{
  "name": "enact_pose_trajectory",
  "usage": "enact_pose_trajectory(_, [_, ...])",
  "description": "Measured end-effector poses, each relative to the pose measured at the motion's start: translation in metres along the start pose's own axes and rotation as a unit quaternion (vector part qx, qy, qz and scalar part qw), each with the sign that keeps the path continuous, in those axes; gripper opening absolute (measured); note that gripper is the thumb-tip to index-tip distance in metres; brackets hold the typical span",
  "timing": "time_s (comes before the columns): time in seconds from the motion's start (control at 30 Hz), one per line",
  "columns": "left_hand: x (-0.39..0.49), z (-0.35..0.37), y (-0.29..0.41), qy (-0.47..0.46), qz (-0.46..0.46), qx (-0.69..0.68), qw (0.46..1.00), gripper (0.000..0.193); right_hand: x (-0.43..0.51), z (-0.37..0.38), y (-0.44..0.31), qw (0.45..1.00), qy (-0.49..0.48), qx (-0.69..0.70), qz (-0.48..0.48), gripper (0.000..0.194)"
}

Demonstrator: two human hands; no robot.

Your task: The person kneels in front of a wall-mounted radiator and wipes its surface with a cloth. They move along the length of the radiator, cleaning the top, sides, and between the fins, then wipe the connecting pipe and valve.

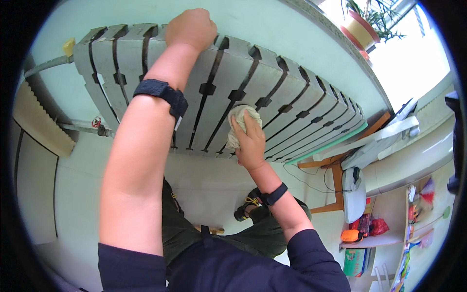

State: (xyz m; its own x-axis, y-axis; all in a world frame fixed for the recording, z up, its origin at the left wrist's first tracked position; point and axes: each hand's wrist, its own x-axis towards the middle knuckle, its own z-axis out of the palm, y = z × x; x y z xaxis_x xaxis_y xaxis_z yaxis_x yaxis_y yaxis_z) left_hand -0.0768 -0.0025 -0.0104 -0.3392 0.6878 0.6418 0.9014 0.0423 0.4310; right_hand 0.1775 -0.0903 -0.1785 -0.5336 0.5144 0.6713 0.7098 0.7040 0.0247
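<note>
A silver-grey sectional radiator (233,65) stretches along the pale green wall in front of me. My right hand (251,140) presses a crumpled off-white cloth (233,140) against the lower front of its sections, fingers spread over the fabric. At the radiator's top edge, left of the middle, sits my left hand (191,29), bent at the wrist with the knuckles toward the wall. Its fingertips are hidden, so whether it grips the edge is unclear. Dark vertical gaps run between the sections.
Pipes with a red-handled valve (96,121) meet the radiator at the left. Above right, a potted plant (359,31) stands on the windowsill (328,25). A wooden-legged chair (337,182), cables and shelves (386,241) with colourful items are at the right.
</note>
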Motion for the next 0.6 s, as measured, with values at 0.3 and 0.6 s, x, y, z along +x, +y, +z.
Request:
enact_pose_trajectory(0.3, [0.001, 0.001, -0.004, -0.004, 0.015, 0.003, 1.000, 0.028, 0.118, -0.029, -0.025, 0.986, 0.102, -0.119, -0.063, 0.060])
enact_pose_trajectory(0.6, [0.003, 0.004, -0.007, 0.003, 0.028, 0.009, 1.000, 0.029, 0.102, -0.032, -0.008, 0.978, 0.070, -0.155, -0.119, 0.060])
